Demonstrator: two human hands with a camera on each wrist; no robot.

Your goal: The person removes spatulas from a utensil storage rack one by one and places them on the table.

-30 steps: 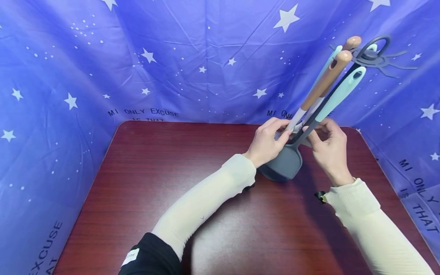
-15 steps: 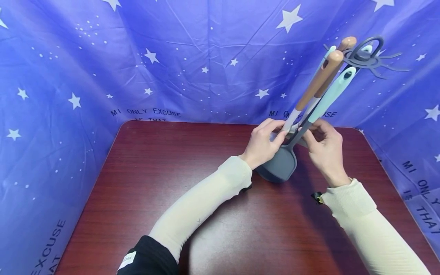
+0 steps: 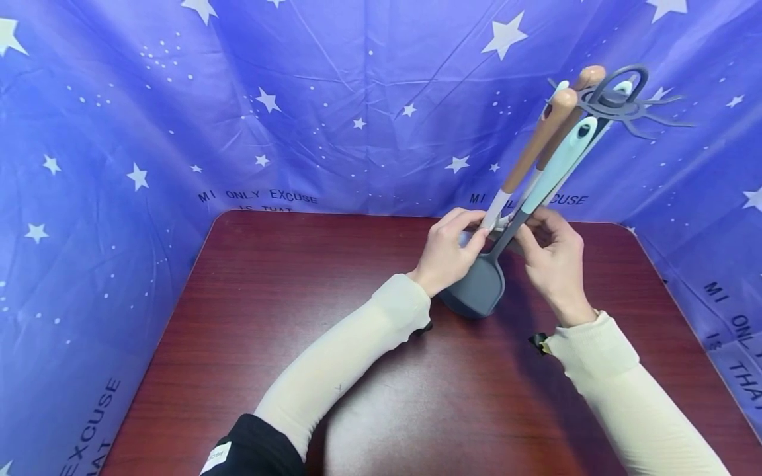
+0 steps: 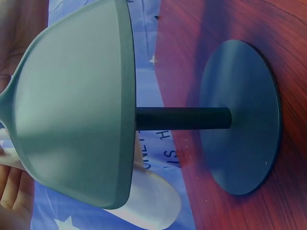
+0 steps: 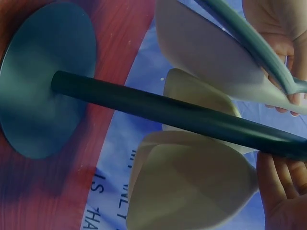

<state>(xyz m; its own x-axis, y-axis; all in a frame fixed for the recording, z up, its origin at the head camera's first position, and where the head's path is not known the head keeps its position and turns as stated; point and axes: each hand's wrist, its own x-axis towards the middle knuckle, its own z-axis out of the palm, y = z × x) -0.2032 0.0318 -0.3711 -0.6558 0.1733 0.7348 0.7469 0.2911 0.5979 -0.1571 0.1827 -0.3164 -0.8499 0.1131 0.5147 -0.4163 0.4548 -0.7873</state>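
Note:
A dark utensil stand with a looped, hooked top [image 3: 613, 102], a pole [image 5: 158, 108] and a round base [image 4: 240, 120] stands at the table's right, utensils around its pole. My left hand [image 3: 446, 251] pinches the white neck of a wooden-handled spoon [image 3: 538, 149], whose white oval head [image 5: 206, 52] hangs below. My right hand [image 3: 553, 268] pinches near the neck of a white turner [image 5: 192, 179] behind the pole; its fingertips are partly hidden in the head view. A grey turner [image 4: 76, 110] with a mint handle [image 3: 562, 162] hangs in front, between the hands.
A second wooden handle [image 3: 586, 82] and other mint handle tops rise behind. Another pale utensil head [image 5: 201, 91] shows beyond the pole. The dark red table [image 3: 268, 297] spreads leftward. A blue star-patterned curtain [image 3: 357, 99] encloses its back and sides.
In the head view, both hands, the utensils and the stand's top have drifted left together, while the backdrop has slid slightly right. Both hands keep their hold.

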